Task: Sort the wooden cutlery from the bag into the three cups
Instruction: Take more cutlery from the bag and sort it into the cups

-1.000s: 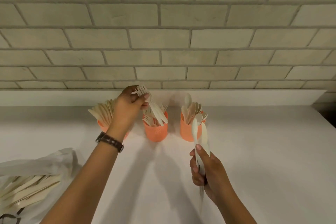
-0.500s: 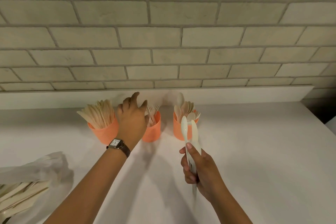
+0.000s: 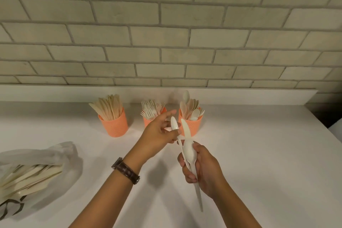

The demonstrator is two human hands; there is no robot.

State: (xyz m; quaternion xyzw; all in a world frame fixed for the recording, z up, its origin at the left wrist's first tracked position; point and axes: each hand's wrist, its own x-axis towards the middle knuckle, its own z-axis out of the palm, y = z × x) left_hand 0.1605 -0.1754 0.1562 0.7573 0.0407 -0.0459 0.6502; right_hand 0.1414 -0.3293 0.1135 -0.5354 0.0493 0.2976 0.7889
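Three orange cups stand in a row near the wall: the left cup [image 3: 114,126] holds knives, the middle cup [image 3: 148,120] forks, the right cup [image 3: 194,126] spoons. My right hand [image 3: 201,168] grips a small bundle of pale spoons [image 3: 188,151] upright in front of the right cup. My left hand [image 3: 159,133] has reached across and pinches the top of one spoon [image 3: 174,123] in that bundle. A translucent plastic bag [image 3: 37,155] with more wooden cutlery [image 3: 27,177] lies at the left edge.
The white counter [image 3: 259,153] meets a low white ledge [image 3: 240,96] and a grey brick wall behind the cups. The counter's right corner drops off into a dark gap [image 3: 325,114].
My left hand dropped its forks into the middle cup, then swung right and took hold of a spoon in my right hand's bundle. The view came closer to the cups.
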